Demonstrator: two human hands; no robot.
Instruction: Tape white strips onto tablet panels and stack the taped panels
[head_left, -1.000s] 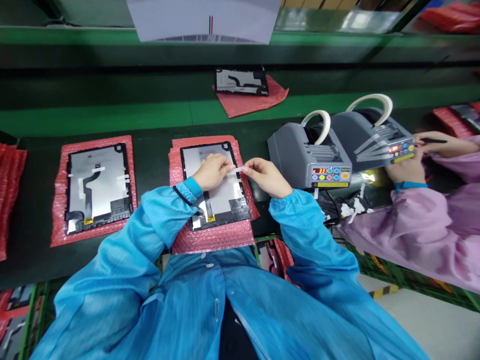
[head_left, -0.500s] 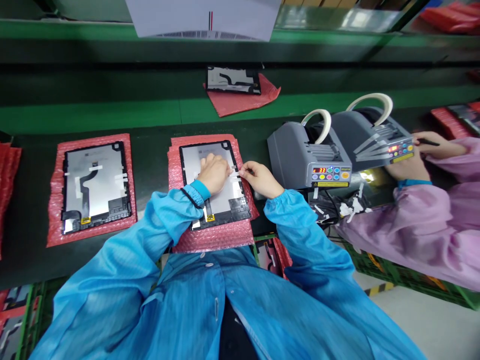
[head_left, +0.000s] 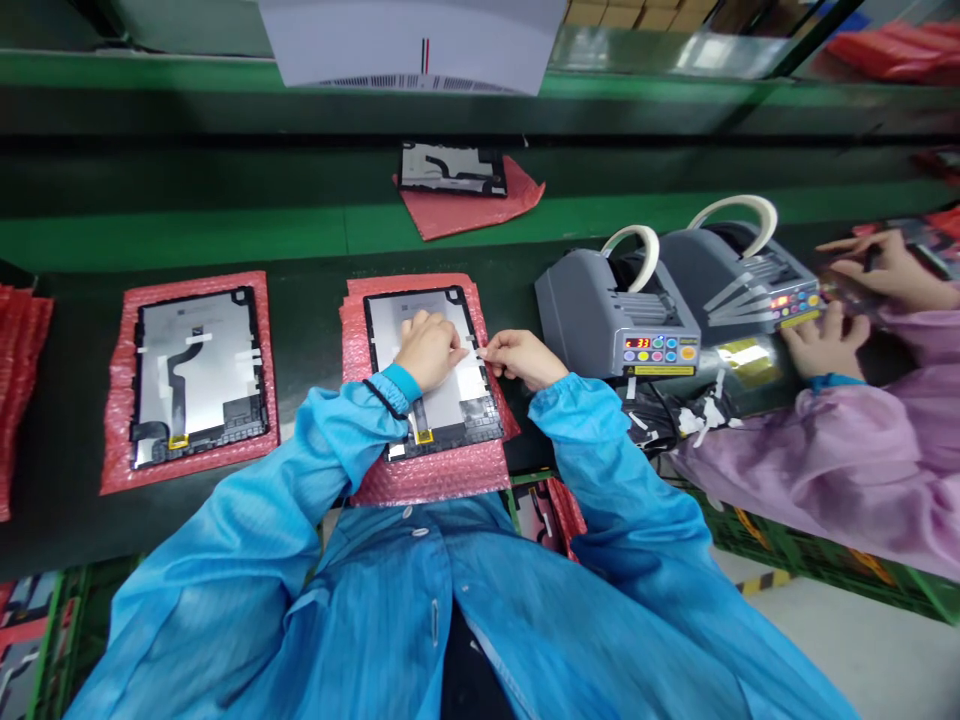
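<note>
A tablet screen panel (head_left: 447,404) lies back side up on red bubble wrap (head_left: 450,482) in front of me. My left hand (head_left: 429,350) rests on the panel with its fingers curled under; whatever they may hold is hidden. At the panel's right edge, my right hand (head_left: 526,360) pinches a small piece of white tape (head_left: 481,353) between thumb and forefinger. More short white tape pieces stick along that edge. A second screen panel (head_left: 214,370), with a black flex cable and white tape on its back, lies on bubble wrap to the left.
Two grey tape dispensers (head_left: 619,315) stand to the right, above tape scraps (head_left: 697,415). Another panel (head_left: 454,168) lies on a red bag at the back. Red bubble bags (head_left: 22,380) are piled far left. A co-worker's hands (head_left: 829,340) are at the far right.
My hands stay at the panel's right edge, with only a slight shift of the fingers. The co-worker's hands have moved away from the far dispenser's buttons and spread apart.
</note>
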